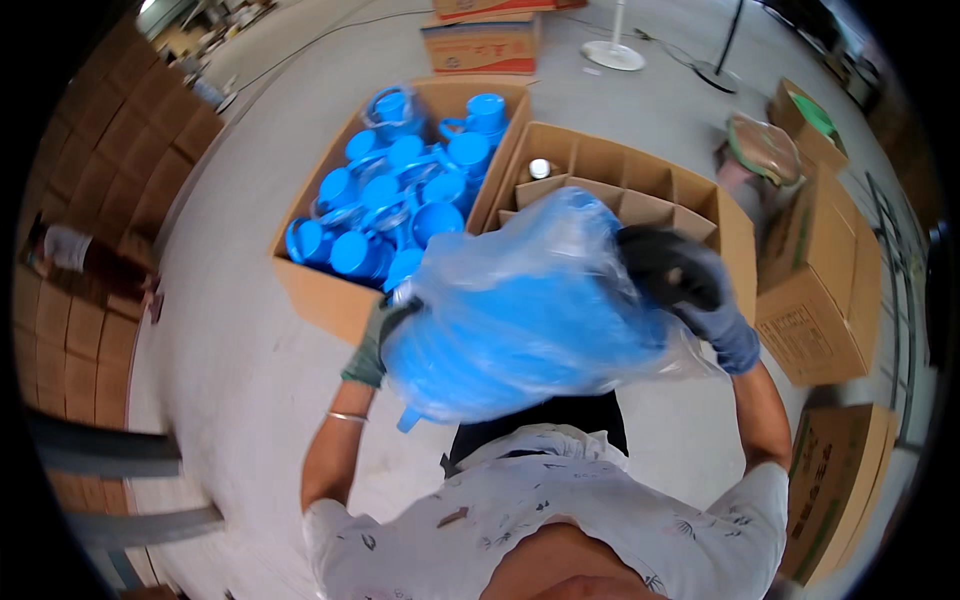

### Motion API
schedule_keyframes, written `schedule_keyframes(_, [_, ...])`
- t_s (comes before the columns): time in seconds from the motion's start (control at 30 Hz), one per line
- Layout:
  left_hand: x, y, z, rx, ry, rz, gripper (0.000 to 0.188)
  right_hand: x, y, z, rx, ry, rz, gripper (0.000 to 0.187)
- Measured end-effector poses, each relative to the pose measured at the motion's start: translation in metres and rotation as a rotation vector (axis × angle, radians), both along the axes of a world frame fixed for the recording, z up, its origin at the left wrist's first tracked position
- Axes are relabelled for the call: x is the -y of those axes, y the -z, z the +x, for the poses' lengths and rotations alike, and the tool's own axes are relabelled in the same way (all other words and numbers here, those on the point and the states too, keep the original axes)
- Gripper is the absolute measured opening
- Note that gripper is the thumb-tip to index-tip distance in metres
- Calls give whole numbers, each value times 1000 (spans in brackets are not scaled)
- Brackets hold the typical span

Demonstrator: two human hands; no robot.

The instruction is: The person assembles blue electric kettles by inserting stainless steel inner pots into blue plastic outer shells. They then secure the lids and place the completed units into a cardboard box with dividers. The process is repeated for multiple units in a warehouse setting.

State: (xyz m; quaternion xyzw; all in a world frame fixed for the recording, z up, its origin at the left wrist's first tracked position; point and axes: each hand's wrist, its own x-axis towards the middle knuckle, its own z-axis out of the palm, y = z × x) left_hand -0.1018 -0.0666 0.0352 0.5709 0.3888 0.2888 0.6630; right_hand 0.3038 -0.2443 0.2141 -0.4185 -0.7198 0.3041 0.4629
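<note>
A large clear plastic bag (530, 325) full of bright blue plastic pieces is held up in front of my waist. It is blurred, so the shape of the pieces inside does not show. My left hand (376, 340), in a green and black glove, grips the bag's left end, its fingers partly hidden by it. At the upper right of the bag, my right hand (690, 290) in a grey-blue and black glove closes on the plastic. Beyond the bag, several blue lidded jugs with handles (380, 195) fill an open cardboard box (322, 305).
Right of the jugs stands an open carton with cardboard dividers (650, 180), holding a white-capped bottle (540, 168). More cartons (815, 280) line the right side. Stacked boxes (75, 170) rise at the left. A stand with a round white base (613, 56) is at the back.
</note>
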Motion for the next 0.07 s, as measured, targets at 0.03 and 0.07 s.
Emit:
schedule_keyframes(0.03, [-9, 40, 0, 209, -37, -99, 71, -15, -10, 0, 448, -19, 217, 37])
schedule_keyframes(0.07, [-4, 63, 34, 68, -208, 377, 69, -15, -12, 6, 430, -122, 179, 44])
